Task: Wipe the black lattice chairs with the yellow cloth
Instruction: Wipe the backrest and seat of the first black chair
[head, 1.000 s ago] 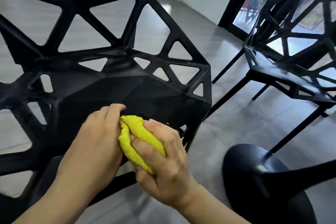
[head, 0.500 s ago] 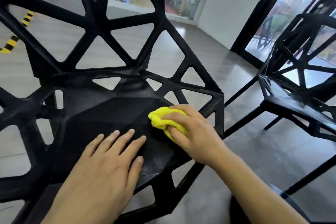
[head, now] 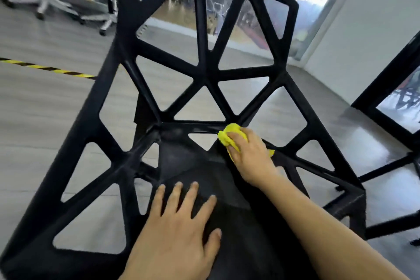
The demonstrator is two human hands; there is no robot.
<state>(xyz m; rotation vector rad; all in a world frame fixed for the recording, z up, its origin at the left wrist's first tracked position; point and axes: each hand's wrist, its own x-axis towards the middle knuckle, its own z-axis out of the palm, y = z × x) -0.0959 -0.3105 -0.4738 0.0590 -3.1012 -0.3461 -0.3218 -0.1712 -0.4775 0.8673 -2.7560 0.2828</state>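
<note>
At the back of the seat, where it meets the lattice backrest, the right hand [head: 248, 154] presses a bunched yellow cloth [head: 228, 137] against the black lattice chair [head: 205, 70]. Its fingers curl over the wad, so the cloth sits gathered under the palm; a small yellow corner shows on the far side of the hand. Bunching it this way probably lets the cloth reach into the narrow joint between the seat and the struts, where dust would collect.

Nearer the front of that same seat, the left hand [head: 181, 225] lies flat, fingers spread and straight, holding nothing. It looks placed there to brace the chair so it does not slide or rock under the wiping pressure.

From the head view, which is the only one, the seat's rear edge appears to be the part being cleaned; the upper struts of the backrest show no cloth on them. Right of the chair, part of a second black frame [head: 386, 166] stands on the grey floor [head: 45, 109], apart from both hands.
</note>
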